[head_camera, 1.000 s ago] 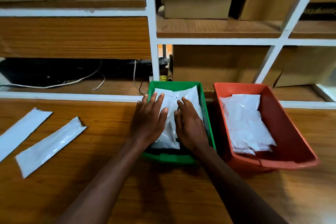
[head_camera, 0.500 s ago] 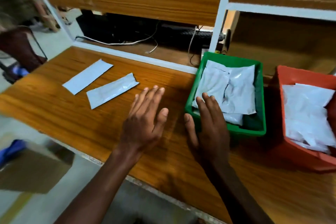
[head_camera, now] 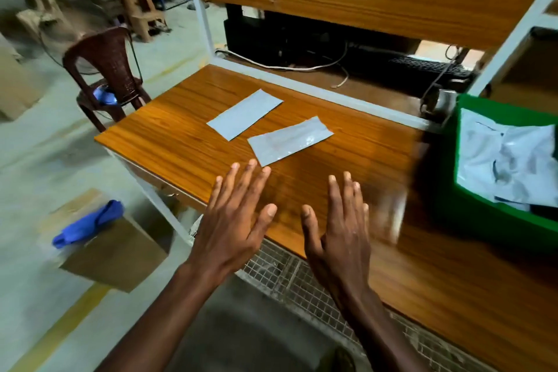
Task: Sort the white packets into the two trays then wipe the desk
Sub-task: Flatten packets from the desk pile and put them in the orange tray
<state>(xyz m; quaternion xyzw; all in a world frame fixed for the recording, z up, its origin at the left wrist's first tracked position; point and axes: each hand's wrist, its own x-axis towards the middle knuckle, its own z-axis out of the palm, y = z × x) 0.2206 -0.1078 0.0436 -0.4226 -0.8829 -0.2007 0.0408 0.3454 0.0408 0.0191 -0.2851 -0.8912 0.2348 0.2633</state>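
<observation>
Two long white packets lie flat on the wooden desk: the far packet and the near packet, side by side and slanted. My left hand hovers open just below the near packet, fingertips almost at its lower corner. To its right my right hand is also open and empty, fingers spread over the desk's front edge. The green tray sits at the right edge of view with several crumpled white packets inside. The red tray is out of view.
A blue cloth lies on a cardboard box on the floor to the left of the desk. A brown plastic chair stands beyond the desk's left end. A keyboard and cables sit in the recess behind the desk.
Both hands have left the green tray and moved left across the desk toward the two loose packets. The view has swung left, so the red tray has dropped out of sight.
</observation>
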